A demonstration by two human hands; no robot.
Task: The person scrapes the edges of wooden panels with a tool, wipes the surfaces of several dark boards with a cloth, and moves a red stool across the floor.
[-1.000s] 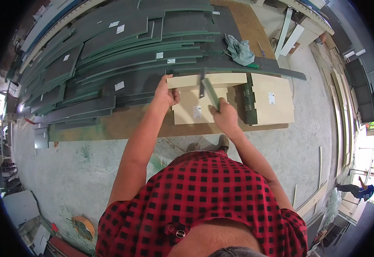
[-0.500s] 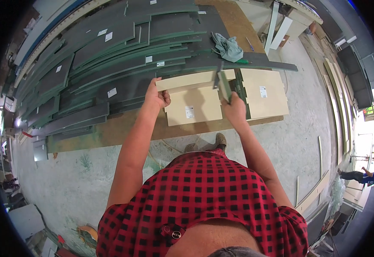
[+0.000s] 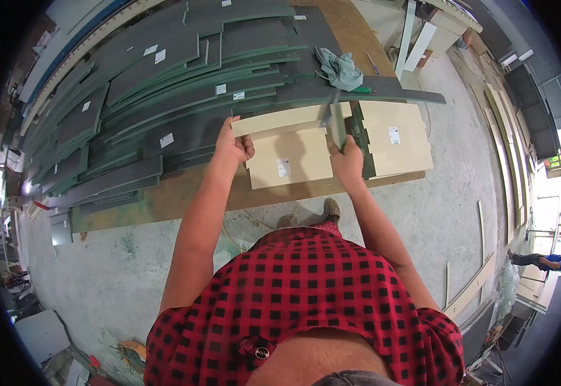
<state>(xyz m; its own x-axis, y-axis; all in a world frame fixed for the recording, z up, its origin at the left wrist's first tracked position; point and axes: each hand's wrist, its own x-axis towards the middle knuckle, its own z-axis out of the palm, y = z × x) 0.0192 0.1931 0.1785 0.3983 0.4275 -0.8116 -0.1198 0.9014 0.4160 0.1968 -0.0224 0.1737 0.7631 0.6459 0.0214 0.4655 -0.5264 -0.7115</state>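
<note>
My left hand [image 3: 235, 145] is closed on the left end of a long, narrow cream board [image 3: 287, 118]. Fingers wrapped, my right hand [image 3: 346, 161] grips a greenish flat tool [image 3: 337, 125] with a dark part, blurred at its upper end, by the board's right end. Below the narrow board lies a wider cream panel [image 3: 299, 166] with a white label. Another labelled cream panel [image 3: 396, 138] lies to the right, beyond a dark green strip [image 3: 361, 138].
Dark grey boards [image 3: 145, 83] with green edges are piled at the left and back. A grey-green cloth [image 3: 339, 69] lies behind the panels. Pale boards [image 3: 420, 48] lean at the back right. Another person [image 3: 542, 260] is at the far right.
The view has shifted slightly. My right hand and the tool have moved a little and the tool stands more upright. My left hand keeps its hold on the narrow board.
</note>
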